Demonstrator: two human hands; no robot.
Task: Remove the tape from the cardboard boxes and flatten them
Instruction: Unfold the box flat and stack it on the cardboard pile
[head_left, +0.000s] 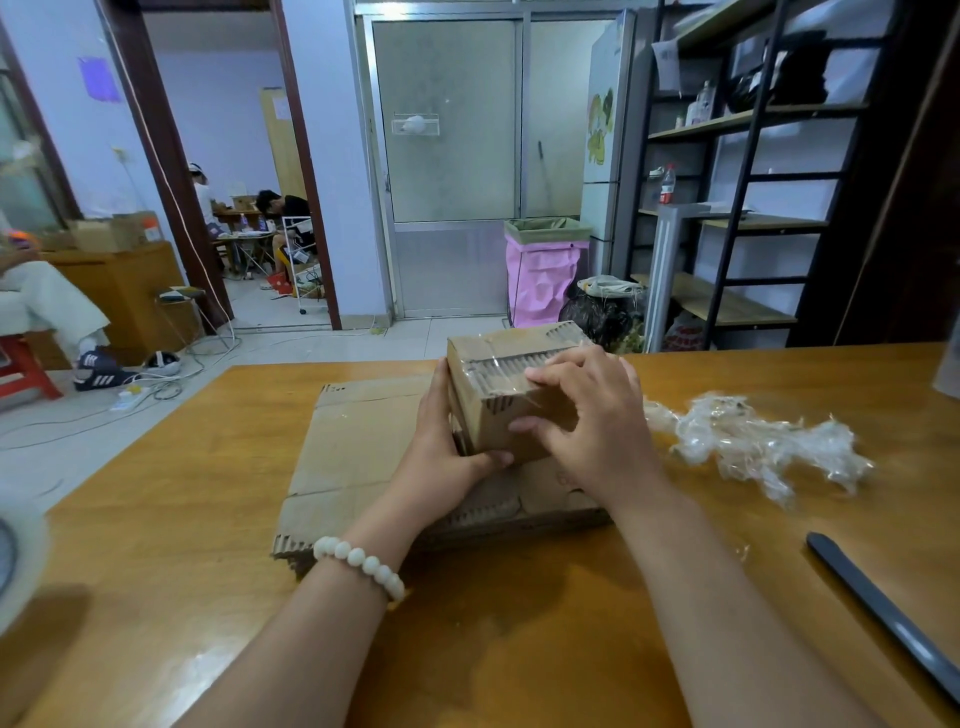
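Small cardboard box (496, 421) is held tilted, just above a sheet of flattened cardboard (358, 447), mid-table, slightly toward the far edge. Clear tape (493, 366) is seen still stuck across the box top, glossy over the exposed corrugation.

Left hand (447, 447): wrapped round the box's left side, with one digit hooked under the near bottom edge; box is gripped. A white bead bracelet (363, 561) is worn on that wrist.

Right hand (592, 415): fingers curled over the top right of the box, tips on the tape strip, thumb pressed on the front face. Whether a tape edge is pinched cannot be told.

Flattened cardboard is laid flat on the wooden table (519, 649). A wad of peeled tape (753, 436) is dumped on the table right of the box, apart from it. A dark slim tool (883, 608) is lying near the right edge. A tape roll (15, 561) is blurred at far left
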